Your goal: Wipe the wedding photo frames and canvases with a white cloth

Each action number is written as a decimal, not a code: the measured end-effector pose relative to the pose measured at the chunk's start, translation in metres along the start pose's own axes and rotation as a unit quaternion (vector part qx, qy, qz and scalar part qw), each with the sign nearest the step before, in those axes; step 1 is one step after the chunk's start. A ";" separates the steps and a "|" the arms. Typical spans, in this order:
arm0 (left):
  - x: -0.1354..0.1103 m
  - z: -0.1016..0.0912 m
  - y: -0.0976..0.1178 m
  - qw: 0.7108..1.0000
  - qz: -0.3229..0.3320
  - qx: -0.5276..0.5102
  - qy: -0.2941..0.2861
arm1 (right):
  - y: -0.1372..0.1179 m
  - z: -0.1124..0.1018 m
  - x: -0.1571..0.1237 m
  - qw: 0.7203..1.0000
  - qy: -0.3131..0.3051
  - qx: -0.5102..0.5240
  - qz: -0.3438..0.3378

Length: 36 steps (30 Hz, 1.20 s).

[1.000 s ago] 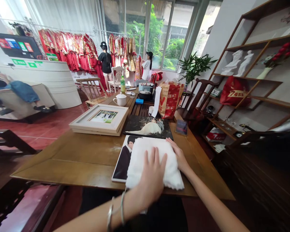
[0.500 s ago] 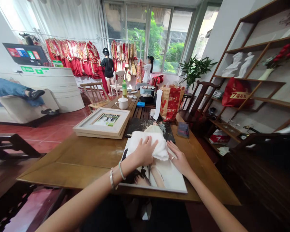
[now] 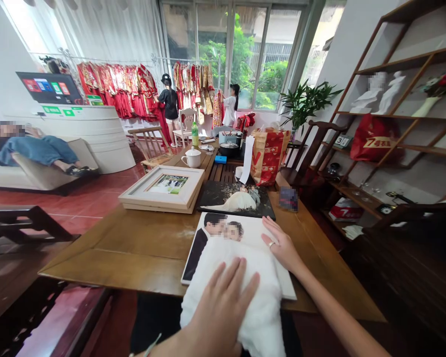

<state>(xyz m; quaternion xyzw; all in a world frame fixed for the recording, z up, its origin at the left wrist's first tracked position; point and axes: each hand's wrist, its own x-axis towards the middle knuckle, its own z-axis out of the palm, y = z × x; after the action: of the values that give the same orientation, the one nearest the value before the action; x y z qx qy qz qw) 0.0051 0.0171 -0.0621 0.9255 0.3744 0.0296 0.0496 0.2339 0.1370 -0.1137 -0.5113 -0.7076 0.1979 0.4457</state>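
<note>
1. The photo (image 3: 241, 229) is a stiff, glossy, rectangular panel. It lies flat on the counter (image 3: 134, 248), a smooth brown wooden top framed by wide border boards.
2. The cloth (image 3: 262, 297) is white, thick and fluffy, with a rumpled surface. It covers the near half of the photo and spills over the counter's near edge toward the person.
3. The left hand (image 3: 223, 307) lies palm down on the cloth with its fingers spread and straight. It presses flat and grips nothing.
4. The right hand (image 3: 282, 245) is also open and flat, with its fingers straight and close together. It rests on the photo's right edge, just beside the cloth, and one finger wears a ring.
5. Just behind the photo lies a dark, glossy print (image 3: 236, 198), also flat. To its left sits a stack of pale wooden frames (image 3: 163, 187) with bevelled borders, square-cornered and matte.
6. The photo's near edge sits just inside the counter's near edge.
7. Bare wood stretches wide to the left of the photo, and a narrower strip runs along its right.
8. A small card (image 3: 289, 198) stands near the print's far right corner, too blurred to read.
9. Farther back stand a white lidded cup (image 3: 192, 157) and a red paper bag (image 3: 267, 156), well apart from both hands.
</note>
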 end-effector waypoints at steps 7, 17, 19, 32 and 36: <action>0.052 -0.038 -0.072 0.997 -0.072 -0.004 -0.002 | -0.004 -0.002 0.001 1.000 -0.007 0.002 0.010; 0.004 -0.044 -0.073 0.996 -0.059 -0.031 -0.059 | -0.003 0.000 0.001 1.000 -0.004 -0.015 0.009; -0.019 -0.042 -0.055 0.993 -0.055 -0.048 -0.090 | -0.003 0.001 0.001 1.000 -0.001 -0.014 0.007; 0.057 -0.032 -0.097 0.994 -0.088 -0.030 0.063 | -0.003 0.000 0.000 1.000 -0.002 -0.010 0.007; 0.075 -0.028 -0.105 0.992 -0.108 0.006 0.061 | -0.004 -0.001 0.000 1.000 -0.011 -0.020 0.009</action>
<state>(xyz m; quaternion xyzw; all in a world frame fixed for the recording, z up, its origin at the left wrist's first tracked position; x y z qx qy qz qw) -0.0163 0.1463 -0.0452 0.8764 0.4746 0.0779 0.0241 0.2330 0.1352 -0.1101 -0.5246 -0.7117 0.1933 0.4254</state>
